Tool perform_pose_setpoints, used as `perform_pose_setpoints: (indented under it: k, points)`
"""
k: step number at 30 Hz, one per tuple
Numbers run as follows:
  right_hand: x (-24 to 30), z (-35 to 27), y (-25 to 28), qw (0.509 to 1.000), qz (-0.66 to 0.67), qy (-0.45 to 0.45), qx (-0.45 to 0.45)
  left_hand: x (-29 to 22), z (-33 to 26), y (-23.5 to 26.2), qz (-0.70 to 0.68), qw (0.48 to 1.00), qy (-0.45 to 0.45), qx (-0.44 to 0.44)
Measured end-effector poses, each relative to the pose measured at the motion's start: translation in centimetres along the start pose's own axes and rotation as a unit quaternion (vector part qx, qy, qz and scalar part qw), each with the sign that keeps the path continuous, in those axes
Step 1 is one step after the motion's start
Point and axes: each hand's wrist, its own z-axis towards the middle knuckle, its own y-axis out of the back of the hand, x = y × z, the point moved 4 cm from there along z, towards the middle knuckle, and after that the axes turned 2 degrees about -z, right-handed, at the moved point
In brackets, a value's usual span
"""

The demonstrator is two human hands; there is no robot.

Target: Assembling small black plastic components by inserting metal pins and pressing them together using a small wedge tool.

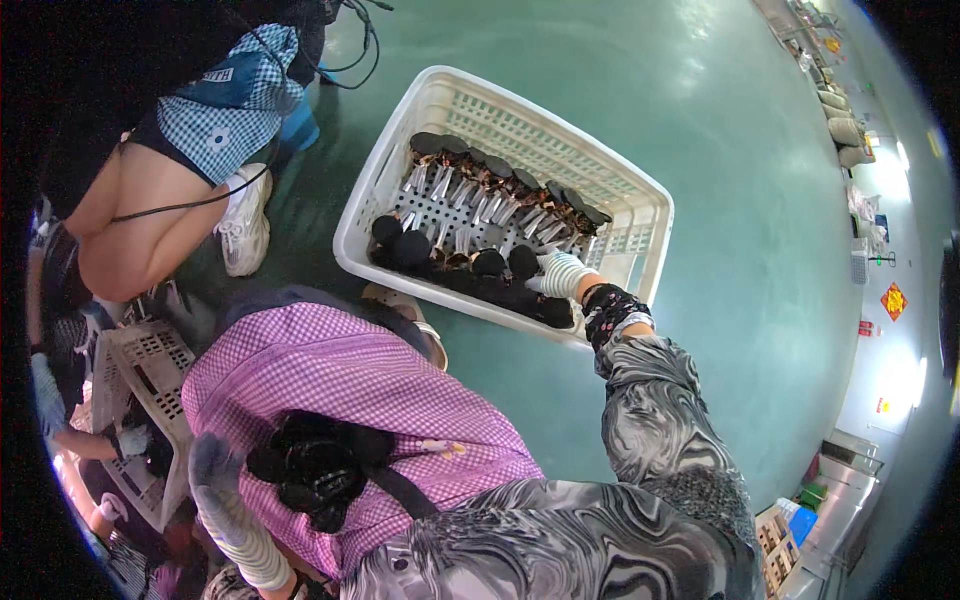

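Note:
My right hand [562, 274], in a white striped glove, reaches into a white plastic crate [655, 235] on the floor. Its fingers close on a black round-ended bundle [523, 262] in the near row. Along the crate's far side lies another row of black-ended bundles [500, 167] with shiny silver and copper-coloured parts; their exact kind is unclear. A cluster of black rounded pieces [325, 465] rests on the pink checkered apron [340, 350] over my lap. Beside that cluster my left hand [232, 510], gloved too, is open with its fingers stretched out.
A person in a blue checkered apron [215, 130] sits at the upper left, a white shoe [243, 220] near the crate. Black cables [365, 45] hang there. More white crates [150, 370] and other people's hands are at the left. Metal shelving [840, 500] stands far right.

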Motion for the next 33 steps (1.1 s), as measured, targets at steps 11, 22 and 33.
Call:
perform_pose_setpoints:
  k: [11, 22, 33]
  points:
    - [-0.7, 4.0, -1.5, 0.992, -0.09, 0.073, 0.047, -0.1, 0.2, -1.2, 0.011, 0.999, 0.032, -0.014]
    - [-0.1, 3.2, -1.1, 0.972, 0.22, -0.006, 0.085, -0.4, 0.2, -2.0, 0.023, 0.999, 0.035, -0.005]
    - [-0.3, 3.4, 0.6, 0.975, 0.203, -0.002, 0.088, -0.1, 0.0, -2.1, 0.06, 0.997, 0.039, -0.037]
